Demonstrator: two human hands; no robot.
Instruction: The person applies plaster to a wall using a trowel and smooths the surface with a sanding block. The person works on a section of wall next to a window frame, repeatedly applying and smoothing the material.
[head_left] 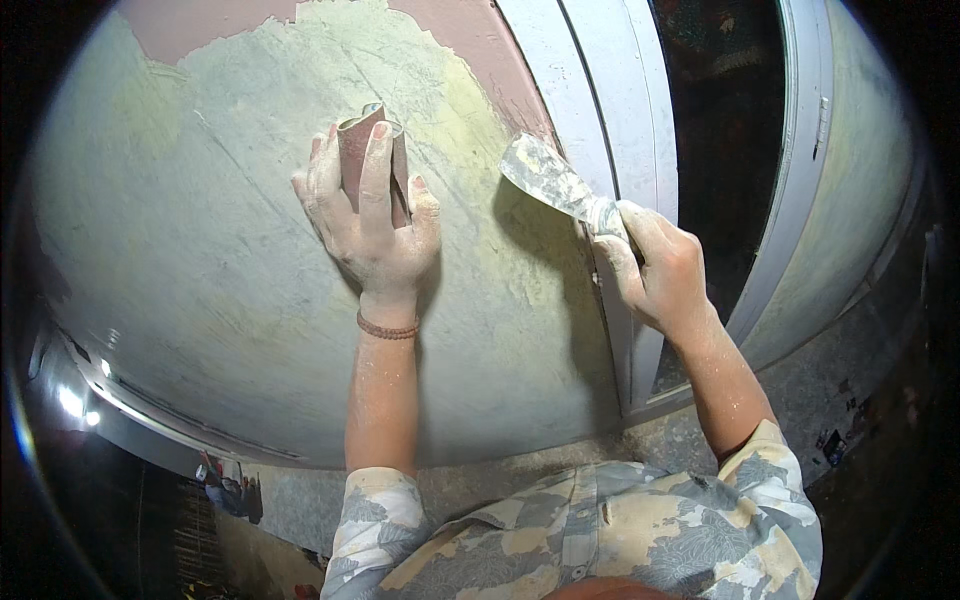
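Observation:
My left hand (378,240), dusted white and with a beaded bracelet at the wrist, is closed round a folded piece of reddish-brown sandpaper (354,165). It rests at the patchy, pale green-grey wall (250,300), fingers pointing up. Whether the sandpaper presses on the wall all along is hidden by the hand. My right hand (662,268) grips the handle of a putty knife (550,178) smeared with dried filler. The blade points up and left, close to the edge between the wall and a white frame (640,100), and casts a shadow on the wall.
Pink paint (210,25) with a ragged edge covers the wall's top. Right of the white frame is a dark opening (725,130), then more wall (875,170). Grey floor (800,440) runs below. Bright lights (70,402) and small, unclear objects (230,490) show at lower left.

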